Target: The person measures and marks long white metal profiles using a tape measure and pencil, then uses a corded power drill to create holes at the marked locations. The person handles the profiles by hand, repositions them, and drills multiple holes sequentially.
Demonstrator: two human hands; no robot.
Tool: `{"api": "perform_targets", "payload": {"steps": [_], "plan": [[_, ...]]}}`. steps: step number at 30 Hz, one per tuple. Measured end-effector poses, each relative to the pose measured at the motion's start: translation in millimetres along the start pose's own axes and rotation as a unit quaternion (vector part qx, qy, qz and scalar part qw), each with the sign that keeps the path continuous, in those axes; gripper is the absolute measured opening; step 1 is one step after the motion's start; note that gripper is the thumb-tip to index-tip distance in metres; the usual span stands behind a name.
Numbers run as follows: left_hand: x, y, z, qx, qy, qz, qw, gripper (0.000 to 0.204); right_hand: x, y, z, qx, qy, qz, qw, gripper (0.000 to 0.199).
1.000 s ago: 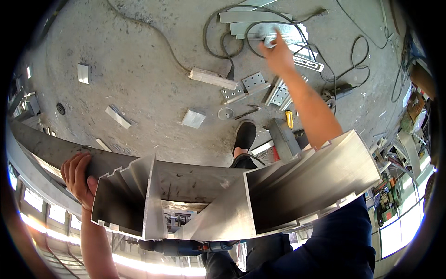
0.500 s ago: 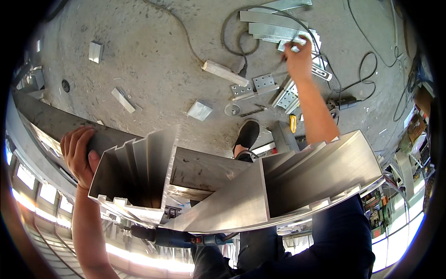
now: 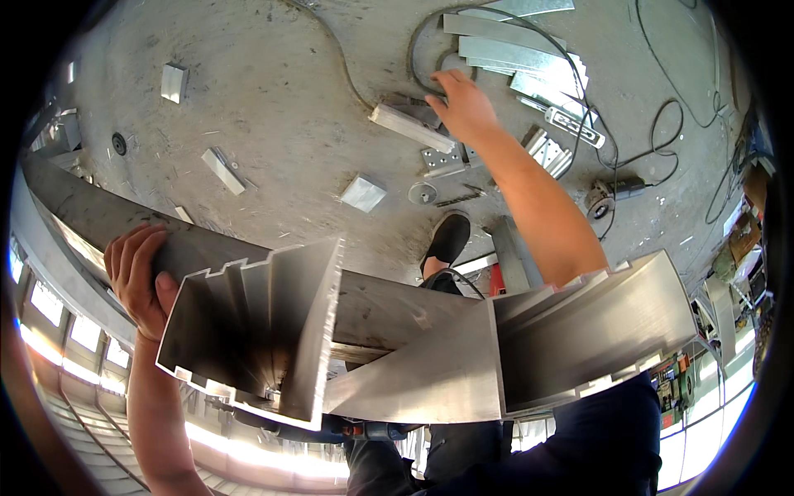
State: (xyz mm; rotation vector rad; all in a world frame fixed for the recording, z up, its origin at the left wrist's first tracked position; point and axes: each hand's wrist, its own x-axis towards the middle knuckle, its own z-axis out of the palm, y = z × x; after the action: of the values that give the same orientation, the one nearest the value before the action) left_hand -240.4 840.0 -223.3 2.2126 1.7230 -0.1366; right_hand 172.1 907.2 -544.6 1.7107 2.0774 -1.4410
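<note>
My left hand (image 3: pixel 136 277) is curled over the near edge of a long dark metal beam (image 3: pixel 223 241), its thumb by the side of an open-ended aluminium profile (image 3: pixel 327 331). Another hollow aluminium profile (image 3: pixel 604 331) lies across the beam at the right. Stretched out over the floor, my right hand (image 3: pixel 465 106) has its fingers apart with nothing seen in them. Just below it lie a pale wooden block (image 3: pixel 412 128) and a perforated metal plate (image 3: pixel 442 161), partly under the hand and forearm. A black cable (image 3: pixel 411 58) loops close to its fingertips.
Flat metal strips (image 3: pixel 504 37) are stacked at the far right, with a spirit level (image 3: pixel 575 126) near them. An angle grinder (image 3: pixel 602 198) lies right of my forearm. A round disc (image 3: pixel 422 193), a drill bit (image 3: pixel 460 198) and metal offcuts (image 3: pixel 364 193) are on the floor.
My right hand has moved left from the metal strips to above the wooden block and plates. My left hand stays on the beam. The view has shifted slightly.
</note>
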Motion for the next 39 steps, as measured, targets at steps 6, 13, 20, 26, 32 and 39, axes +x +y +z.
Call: {"api": "perform_targets", "payload": {"steps": [6,13,20,26,32,39], "plan": [[1.3,-3.1,-2.3,0.008,-0.007,0.003,1.0,0.062,17.0,-11.4,44.4,-0.169,-0.008,-0.037,0.985,0.032],[-1.0,-4.5,1.8,-0.003,-0.012,0.003,1.0,0.064,10.8,-5.8,30.1,-0.03,-0.041,0.09,0.995,0.034],[1.7,-1.8,-2.8,-0.004,-0.014,0.005,1.0,0.063,-22.6,11.9,18.4,0.043,-0.152,0.097,0.983,0.039],[0.3,-3.3,-2.0,0.001,-0.019,0.007,1.0,0.063,-29.0,-1.3,0.9,-0.026,-0.153,0.116,0.981,0.034],[-4.9,-2.9,-0.1,0.001,-0.012,0.004,1.0,0.064,-7.0,-10.5,0.6,-0.054,-0.175,0.067,0.981,0.036],[-0.2,-4.2,-0.3,0.01,-0.011,0.009,1.0,0.063,11.1,-8.2,8.7,-0.158,-0.16,-0.046,0.973,0.038]]}}
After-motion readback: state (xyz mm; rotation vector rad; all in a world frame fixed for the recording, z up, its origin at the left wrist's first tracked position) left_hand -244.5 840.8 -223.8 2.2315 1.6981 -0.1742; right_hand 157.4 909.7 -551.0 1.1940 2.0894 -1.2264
